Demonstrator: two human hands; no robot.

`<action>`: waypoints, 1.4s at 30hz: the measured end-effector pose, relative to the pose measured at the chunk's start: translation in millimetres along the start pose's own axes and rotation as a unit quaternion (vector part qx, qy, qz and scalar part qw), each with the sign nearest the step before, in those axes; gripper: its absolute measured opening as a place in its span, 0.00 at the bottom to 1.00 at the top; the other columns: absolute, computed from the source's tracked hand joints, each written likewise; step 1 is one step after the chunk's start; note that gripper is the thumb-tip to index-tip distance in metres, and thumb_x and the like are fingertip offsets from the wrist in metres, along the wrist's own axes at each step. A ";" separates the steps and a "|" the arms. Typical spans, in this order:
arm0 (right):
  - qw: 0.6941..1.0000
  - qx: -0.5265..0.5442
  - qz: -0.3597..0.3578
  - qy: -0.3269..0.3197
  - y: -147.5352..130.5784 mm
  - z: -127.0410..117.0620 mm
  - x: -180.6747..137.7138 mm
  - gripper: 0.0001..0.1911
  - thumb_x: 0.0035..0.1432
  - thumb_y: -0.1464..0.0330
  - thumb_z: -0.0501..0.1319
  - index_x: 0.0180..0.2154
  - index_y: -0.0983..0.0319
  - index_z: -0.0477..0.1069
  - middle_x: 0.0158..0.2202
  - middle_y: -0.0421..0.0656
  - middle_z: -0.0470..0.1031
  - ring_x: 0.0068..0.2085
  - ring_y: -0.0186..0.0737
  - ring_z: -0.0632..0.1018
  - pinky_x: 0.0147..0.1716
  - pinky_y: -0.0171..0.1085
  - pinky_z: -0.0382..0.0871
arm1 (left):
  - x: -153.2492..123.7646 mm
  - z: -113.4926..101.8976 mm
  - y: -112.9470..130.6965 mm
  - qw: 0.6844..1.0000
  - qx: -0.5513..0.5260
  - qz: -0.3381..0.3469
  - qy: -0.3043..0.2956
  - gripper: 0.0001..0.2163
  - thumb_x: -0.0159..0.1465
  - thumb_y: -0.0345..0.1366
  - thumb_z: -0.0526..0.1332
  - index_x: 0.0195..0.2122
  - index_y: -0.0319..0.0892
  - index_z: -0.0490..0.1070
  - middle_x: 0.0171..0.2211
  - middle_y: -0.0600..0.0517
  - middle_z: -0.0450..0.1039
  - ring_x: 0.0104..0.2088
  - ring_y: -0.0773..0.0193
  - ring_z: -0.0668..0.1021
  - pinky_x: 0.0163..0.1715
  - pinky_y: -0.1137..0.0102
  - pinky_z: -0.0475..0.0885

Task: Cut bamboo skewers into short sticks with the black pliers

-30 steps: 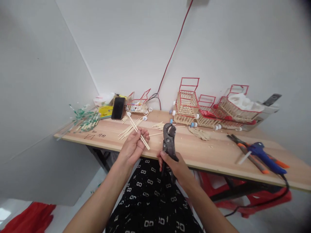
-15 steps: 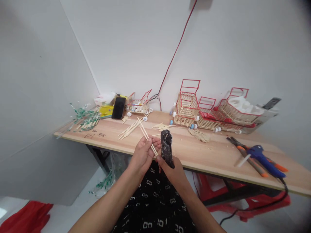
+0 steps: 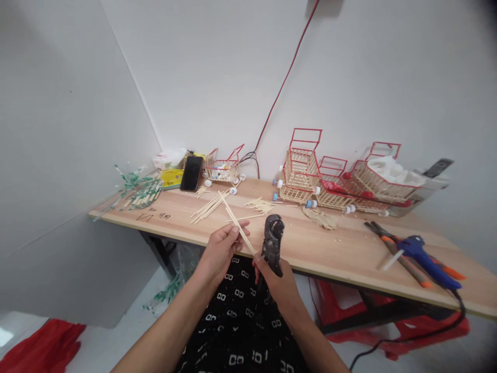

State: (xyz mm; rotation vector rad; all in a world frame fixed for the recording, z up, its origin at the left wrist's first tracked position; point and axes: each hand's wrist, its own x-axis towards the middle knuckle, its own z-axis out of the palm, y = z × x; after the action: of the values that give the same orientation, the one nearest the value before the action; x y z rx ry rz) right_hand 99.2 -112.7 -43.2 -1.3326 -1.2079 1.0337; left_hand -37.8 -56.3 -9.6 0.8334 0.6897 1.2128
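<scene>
Two thin wooden sticks (image 3: 238,224) slant side by side in front of me, over the table's front edge. My left hand (image 3: 224,246) pinches them near the middle between thumb and fingers. At their lower end, the thumb of my right hand (image 3: 275,274) touches the sticks. The same right hand grips a black hand cutter (image 3: 273,241), held upright with its head toward the wall. Behind the hands, a bundle of loose sticks (image 3: 209,207) lies on the wooden table (image 3: 330,243), with short cut pieces (image 3: 261,205) to its right.
Small stick-built carts (image 3: 301,173) with red handles stand along the wall. A phone (image 3: 191,173) leans at the back left near green-wrapped sticks (image 3: 142,194). On the right lie a blue glue gun (image 3: 427,261) and orange-handled pliers (image 3: 399,259). Its cord hangs over the front edge.
My left hand has shifted slightly left, away from the right hand. The right hand and cutter have moved a little right and down. The sticks stay between both hands.
</scene>
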 end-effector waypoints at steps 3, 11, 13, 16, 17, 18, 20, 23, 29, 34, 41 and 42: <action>1.000 -0.005 -0.002 0.003 -0.2 1.6 -2.2 0.21 0.56 0.51 0.59 0.27 0.62 0.70 0.20 0.40 0.68 0.23 0.39 0.70 0.26 0.36 0.64 | -0.3 0.2 1.1 1.000 -0.002 -0.008 -0.005 0.15 0.54 0.39 0.68 0.41 0.37 0.77 0.29 0.50 0.74 0.22 0.74 0.66 0.23 0.75 0.60; 1.000 -0.003 0.003 0.000 -0.2 5.2 -5.1 0.21 0.57 0.51 0.59 0.26 0.62 0.69 0.19 0.39 0.67 0.23 0.38 0.69 0.26 0.36 0.64 | 1.6 -1.0 1.1 0.999 0.047 0.006 0.000 0.14 0.53 0.41 0.69 0.35 0.35 0.77 0.27 0.50 0.74 0.20 0.75 0.66 0.20 0.76 0.59; 0.999 0.037 -0.001 -0.024 -2.8 5.4 -6.7 0.20 0.57 0.52 0.59 0.27 0.62 0.69 0.20 0.39 0.67 0.23 0.37 0.69 0.26 0.36 0.65 | 3.9 -3.9 2.3 0.999 0.029 -0.010 -0.015 0.14 0.53 0.41 0.69 0.34 0.35 0.76 0.26 0.51 0.73 0.20 0.75 0.66 0.20 0.76 0.59; 0.993 0.096 -0.023 -0.065 -8.6 3.8 -9.3 0.18 0.57 0.53 0.60 0.30 0.62 0.71 0.24 0.39 0.69 0.26 0.37 0.71 0.29 0.36 0.68 | 7.9 -7.7 3.6 0.997 -0.020 -0.058 -0.044 0.13 0.52 0.38 0.70 0.33 0.34 0.75 0.24 0.52 0.71 0.20 0.76 0.65 0.19 0.78 0.59; 0.992 0.103 -0.035 -0.070 -9.9 3.1 -9.9 0.18 0.57 0.53 0.60 0.31 0.62 0.71 0.24 0.39 0.70 0.27 0.37 0.72 0.30 0.36 0.68 | 8.8 -8.3 3.6 0.995 -0.037 -0.076 -0.053 0.12 0.52 0.36 0.70 0.33 0.33 0.75 0.24 0.52 0.71 0.20 0.76 0.65 0.19 0.78 0.59; 0.991 0.104 -0.048 -0.070 -10.5 2.5 -10.3 0.17 0.57 0.54 0.60 0.31 0.62 0.71 0.25 0.40 0.70 0.28 0.37 0.72 0.31 0.36 0.69 | 9.4 -8.4 3.3 0.992 -0.053 -0.093 -0.059 0.11 0.52 0.35 0.70 0.33 0.33 0.75 0.24 0.52 0.70 0.20 0.76 0.64 0.19 0.78 0.59; 0.991 0.100 -0.068 -0.060 -8.6 1.6 -11.0 0.16 0.58 0.55 0.60 0.31 0.62 0.71 0.25 0.40 0.71 0.29 0.38 0.73 0.34 0.37 0.69 | 9.4 -7.4 2.2 0.987 -0.081 -0.119 -0.069 0.09 0.53 0.32 0.69 0.33 0.32 0.75 0.24 0.52 0.69 0.20 0.76 0.64 0.19 0.78 0.60; 0.992 0.099 -0.071 -0.033 0.6 1.8 -12.2 0.15 0.58 0.56 0.60 0.32 0.61 0.70 0.26 0.41 0.72 0.30 0.39 0.74 0.36 0.39 0.69 | 7.9 -4.2 -0.5 0.980 -0.107 -0.146 -0.080 0.08 0.53 0.31 0.69 0.33 0.32 0.75 0.23 0.53 0.68 0.20 0.76 0.64 0.20 0.78 0.60; 0.994 0.087 -0.058 0.018 9.1 5.9 -17.3 0.14 0.58 0.56 0.61 0.33 0.61 0.69 0.27 0.41 0.72 0.30 0.39 0.73 0.36 0.39 0.69 | 8.2 -2.7 -6.9 0.981 -0.110 -0.139 -0.076 0.09 0.52 0.31 0.70 0.31 0.32 0.74 0.24 0.52 0.68 0.20 0.76 0.63 0.19 0.78 0.59; 0.997 0.026 -0.071 0.023 0.9 5.9 -19.4 0.16 0.59 0.56 0.59 0.28 0.62 0.70 0.24 0.41 0.70 0.28 0.38 0.72 0.32 0.36 0.67 | 9.7 -6.2 -8.9 0.994 -0.050 -0.080 -0.048 0.12 0.51 0.36 0.71 0.32 0.32 0.75 0.24 0.51 0.70 0.19 0.76 0.64 0.19 0.77 0.57; 0.999 -0.017 -0.037 0.033 12.2 4.0 -20.1 0.19 0.59 0.54 0.58 0.30 0.64 0.72 0.24 0.41 0.70 0.28 0.39 0.71 0.31 0.36 0.65 | 4.9 -0.7 -9.1 0.998 0.064 -0.024 -0.009 0.16 0.51 0.43 0.69 0.32 0.34 0.74 0.20 0.53 0.69 0.19 0.73 0.65 0.19 0.76 0.57; 0.999 -0.020 -0.035 0.033 13.6 4.6 -20.3 0.19 0.59 0.54 0.58 0.30 0.64 0.72 0.24 0.41 0.70 0.28 0.39 0.71 0.31 0.36 0.65 | 4.2 0.5 -9.3 0.997 0.081 -0.017 -0.007 0.16 0.52 0.44 0.68 0.32 0.34 0.74 0.19 0.53 0.68 0.19 0.73 0.65 0.19 0.76 0.57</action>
State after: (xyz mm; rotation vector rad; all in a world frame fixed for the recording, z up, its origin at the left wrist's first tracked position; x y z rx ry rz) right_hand 93.7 -131.9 -57.9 -1.3344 -1.2224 0.9129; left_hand -31.7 -53.5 -17.3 0.9611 0.7951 1.1301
